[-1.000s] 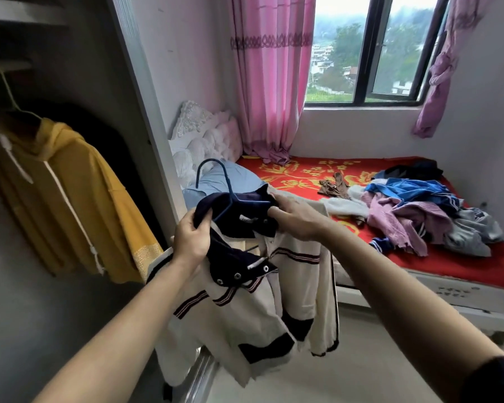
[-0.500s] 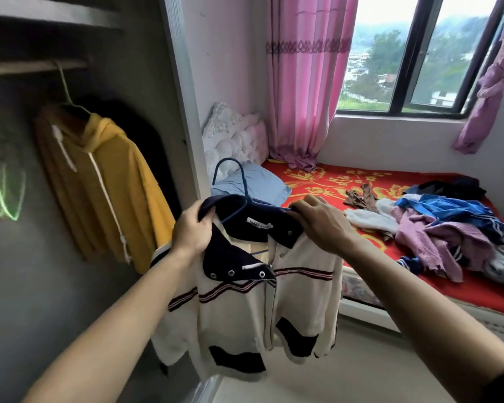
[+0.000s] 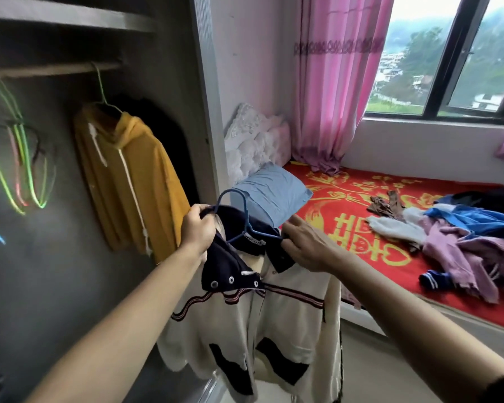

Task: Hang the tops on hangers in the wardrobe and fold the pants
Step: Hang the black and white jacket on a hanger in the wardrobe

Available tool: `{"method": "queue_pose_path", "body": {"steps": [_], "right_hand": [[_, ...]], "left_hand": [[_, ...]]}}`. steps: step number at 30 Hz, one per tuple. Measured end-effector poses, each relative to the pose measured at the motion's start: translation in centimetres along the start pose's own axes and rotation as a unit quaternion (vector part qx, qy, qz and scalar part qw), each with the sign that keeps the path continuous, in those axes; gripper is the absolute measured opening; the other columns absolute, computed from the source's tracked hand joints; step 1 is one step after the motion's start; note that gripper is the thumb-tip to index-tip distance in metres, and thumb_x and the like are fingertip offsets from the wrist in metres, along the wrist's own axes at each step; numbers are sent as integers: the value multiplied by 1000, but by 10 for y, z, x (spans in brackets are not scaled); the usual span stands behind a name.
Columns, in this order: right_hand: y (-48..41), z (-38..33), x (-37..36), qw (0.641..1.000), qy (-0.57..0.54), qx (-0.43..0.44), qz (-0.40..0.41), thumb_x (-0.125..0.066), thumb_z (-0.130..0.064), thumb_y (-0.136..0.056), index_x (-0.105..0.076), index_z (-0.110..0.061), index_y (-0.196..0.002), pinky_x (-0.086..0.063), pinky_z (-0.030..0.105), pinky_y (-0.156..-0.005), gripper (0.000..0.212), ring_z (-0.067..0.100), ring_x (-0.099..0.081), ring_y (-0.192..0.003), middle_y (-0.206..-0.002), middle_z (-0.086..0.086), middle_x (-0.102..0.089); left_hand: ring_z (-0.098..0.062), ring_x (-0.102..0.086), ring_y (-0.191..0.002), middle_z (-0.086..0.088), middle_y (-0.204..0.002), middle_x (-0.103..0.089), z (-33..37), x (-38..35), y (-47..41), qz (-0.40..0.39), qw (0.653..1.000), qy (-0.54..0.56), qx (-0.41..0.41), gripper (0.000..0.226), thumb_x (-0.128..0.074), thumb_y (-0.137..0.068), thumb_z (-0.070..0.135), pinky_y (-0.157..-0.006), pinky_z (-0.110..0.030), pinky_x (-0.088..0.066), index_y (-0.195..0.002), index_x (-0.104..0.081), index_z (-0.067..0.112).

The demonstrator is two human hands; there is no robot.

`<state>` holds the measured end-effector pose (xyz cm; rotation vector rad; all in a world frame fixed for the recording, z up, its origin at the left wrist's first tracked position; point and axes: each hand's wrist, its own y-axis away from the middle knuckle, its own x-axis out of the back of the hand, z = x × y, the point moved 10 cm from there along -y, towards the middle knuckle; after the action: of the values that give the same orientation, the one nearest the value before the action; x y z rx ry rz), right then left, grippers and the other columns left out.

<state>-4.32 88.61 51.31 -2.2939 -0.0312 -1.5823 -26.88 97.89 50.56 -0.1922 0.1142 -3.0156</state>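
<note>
**Top held on a hanger at the wardrobe's edge**

The person holds a cream top [image 3: 253,330] with a navy collar in both hands, in front of the wardrobe's open side. A blue hanger [image 3: 246,225] sits inside the collar, and its hook rises above the left hand. The left hand [image 3: 198,229] has its fingers curled around the collar and the hanger just below the hook. The right hand [image 3: 306,247] pinches the other side of the collar, where the hanger's arm ends. The top's body hangs down between the forearms, its front partly open below the collar.

Inside the wardrobe [image 3: 169,91], a yellow hoodie [image 3: 134,175] hangs on a green hanger from the rail [image 3: 56,69]. Several bare hangers [image 3: 18,158] hang further left on the same rail; they are blurred.

To the right stands a bed [image 3: 346,199] with a red cover. A pile of clothes [image 3: 463,239] lies on its far right, well apart from the top. A blue pillow [image 3: 271,193] rests at the head of the bed, just behind the hanger's hook. A pink curtain [image 3: 332,82] hangs beside the window [image 3: 448,53].
</note>
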Motion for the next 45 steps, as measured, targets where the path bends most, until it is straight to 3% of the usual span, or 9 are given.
{"method": "queue_pose_path", "body": {"steps": [5,12,16,20,27,31,35,41,45], "right_hand": [[-6,-25,-17,999,5,40,-27,-46,-61,-94,-56,-27,-72,-36,32,-82,42,15,-46,-87,-91,0,-48],[-8,4,-20,985,170,24,-28,-35,-61,-100,-69,-30,-102,-12,50,-116,46,22,-37,-127,-124,-1,-47],[-16,-12,-6,994,87,41,58,-39,-54,-102,-69,-22,-100,-31,42,-103,44,24,-45,-115,-122,0,-48],[-22,-32,10,988,-74,64,123,-50,-39,-103,-66,-13,-93,-44,30,-89,32,25,-58,-101,-130,8,-46],[-21,-50,9,983,-64,109,136,-50,-37,-103,-65,-12,-92,-50,34,-83,32,23,-63,-88,-129,9,-48],[-24,-38,18,984,-46,93,144,-50,-37,-103,-65,-10,-90,-46,30,-77,33,23,-63,-88,-129,8,-48],[-28,-24,25,987,-49,62,141,-50,-37,-103,-61,-11,-85,-34,19,-77,33,21,-62,-89,-130,6,-48],[-36,-18,45,976,-100,29,191,-54,-36,-101,-67,-7,-84,-51,39,-84,36,27,-63,-97,-126,8,-53],[-52,-33,56,972,-86,19,220,-53,-48,-99,-72,-13,-88,-52,40,-76,41,23,-65,-93,-120,-3,-58]], "left_hand": [[-14,-56,-82,1,-86,-62,-1,8,7,34,997,73,-2,30,-50,-93,-1,-63,-14,-44,-81,-61,24],[-22,-60,-88,-8,-96,-66,17,31,14,68,994,79,-11,29,-47,-90,1,-81,-35,-52,-87,-64,24],[-22,-62,-85,-2,-88,-66,29,38,12,10,997,-67,-39,7,-60,-90,14,-72,-31,-52,-96,-64,17],[-15,-63,-85,0,-92,-68,22,26,4,-143,971,-188,24,48,-79,-73,55,-77,-30,-50,-97,-66,15],[-17,-43,-66,-5,-70,-47,-6,37,11,-180,926,-332,19,41,-59,-95,46,-66,-32,-33,-72,-56,12],[-19,-35,-63,-7,-64,-37,5,47,9,-79,974,-211,8,38,-53,-100,34,-60,-32,-26,-69,-45,14],[-42,-54,-79,-28,-81,-59,34,51,9,20,948,-304,-97,46,-48,-102,30,-67,-42,-40,-60,-35,15],[-13,-48,-64,13,-64,-47,28,53,17,-44,964,-230,-127,47,-43,-94,62,-67,-36,-37,-70,-41,22],[-13,-56,-100,9,-102,-62,35,79,30,23,917,-343,-202,48,-77,-67,66,-90,-34,-45,-94,-66,28]]}}
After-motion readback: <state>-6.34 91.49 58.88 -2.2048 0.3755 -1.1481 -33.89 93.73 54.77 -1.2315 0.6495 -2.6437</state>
